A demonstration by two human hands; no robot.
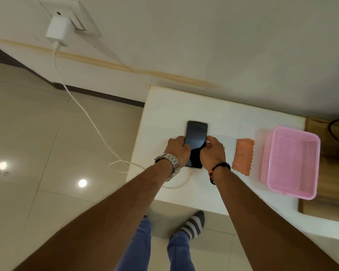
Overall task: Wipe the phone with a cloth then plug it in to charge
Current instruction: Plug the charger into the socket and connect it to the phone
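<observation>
Both our hands steady the smartphone (196,141) lying screen-up on the white table (213,110): left hand (178,147) and right hand (212,151) grasp its long edges with curled fingers. The folded orange cloth (243,156) lies just beside; the charging cable (82,106) loops near.

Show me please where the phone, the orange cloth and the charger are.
phone (196,134): head view, upper screen.
orange cloth (243,156): head view, middle of fabric.
charger (59,32): head view, white body.
</observation>
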